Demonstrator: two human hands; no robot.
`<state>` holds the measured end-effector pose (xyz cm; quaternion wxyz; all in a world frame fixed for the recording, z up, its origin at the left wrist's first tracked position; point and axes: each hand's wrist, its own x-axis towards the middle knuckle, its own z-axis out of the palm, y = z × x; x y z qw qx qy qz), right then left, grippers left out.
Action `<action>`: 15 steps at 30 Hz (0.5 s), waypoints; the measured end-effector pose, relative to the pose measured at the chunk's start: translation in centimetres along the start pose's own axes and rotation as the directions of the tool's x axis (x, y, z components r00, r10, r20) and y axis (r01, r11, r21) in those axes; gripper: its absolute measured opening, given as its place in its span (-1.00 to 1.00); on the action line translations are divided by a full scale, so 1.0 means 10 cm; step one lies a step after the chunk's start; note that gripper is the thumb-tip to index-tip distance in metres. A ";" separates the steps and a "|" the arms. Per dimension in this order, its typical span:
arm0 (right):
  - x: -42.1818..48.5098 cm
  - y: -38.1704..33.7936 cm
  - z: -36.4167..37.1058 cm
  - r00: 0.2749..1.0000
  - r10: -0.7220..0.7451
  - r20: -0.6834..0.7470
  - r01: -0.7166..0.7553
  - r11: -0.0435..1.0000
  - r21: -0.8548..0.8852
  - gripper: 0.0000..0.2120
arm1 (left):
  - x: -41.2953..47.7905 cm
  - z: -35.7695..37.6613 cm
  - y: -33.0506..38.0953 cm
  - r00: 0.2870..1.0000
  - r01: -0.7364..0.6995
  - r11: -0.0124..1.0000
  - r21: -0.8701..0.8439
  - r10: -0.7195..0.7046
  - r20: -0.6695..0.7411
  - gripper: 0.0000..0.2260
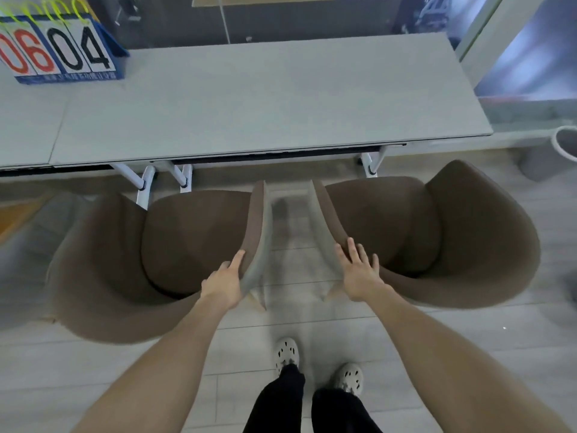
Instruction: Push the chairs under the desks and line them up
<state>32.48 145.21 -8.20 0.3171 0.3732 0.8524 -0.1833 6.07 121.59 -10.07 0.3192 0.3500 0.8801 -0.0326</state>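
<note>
Chairs — two brown tub ones — stand side by side facing the bench (249,98), their seats not yet under its edge. The left chair (175,242) has the left hand (226,282) clamped on its inner arm edge; the right hand (359,270) lies flat, fingers (352,250) spread, on the right chair (415,229) — each chair is nearest its own hand, with the bench straight ahead.

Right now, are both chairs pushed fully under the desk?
No: both chairs stand in front of the desk, seats wholly clear of its edge.
</note>
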 end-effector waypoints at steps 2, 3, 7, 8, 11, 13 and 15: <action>0.01 -0.06 -0.07 1.000 0.018 0.018 -0.018 1.000 0.019 0.03 | -0.01 -0.06 0.01 0.999 -0.026 0.999 -0.020 0.027 0.040 -0.10; 0.03 -0.08 -0.09 0.998 0.042 0.035 -0.043 0.999 0.030 0.00 | -0.02 -0.10 0.01 0.997 -0.046 0.999 -0.024 0.047 0.059 -0.10; 0.01 -0.25 -0.30 0.995 0.100 0.017 -0.101 0.991 0.088 -0.47 | -0.06 -0.33 -0.08 0.980 -0.146 0.989 0.014 0.143 0.135 -0.13; -0.05 -0.32 -0.39 0.998 0.062 -0.003 -0.061 0.993 0.105 -0.55 | -0.09 -0.41 -0.12 0.975 -0.170 0.985 0.022 0.165 0.146 -0.19; -0.21 -0.57 -0.54 0.995 -0.059 -0.076 0.070 0.986 0.150 -0.53 | -0.15 -0.59 -0.34 0.969 -0.204 0.978 0.050 0.194 0.152 -0.39; -0.34 -0.78 -0.54 0.990 -0.096 -0.107 0.113 0.979 0.167 -0.47 | -0.24 -0.68 -0.48 0.969 -0.211 0.975 0.069 0.199 0.149 -0.45; -0.41 -0.96 -0.50 0.984 -0.121 -0.129 0.142 0.976 0.166 -0.48 | -0.31 -0.78 -0.58 0.966 -0.243 0.965 0.099 0.232 0.117 -0.47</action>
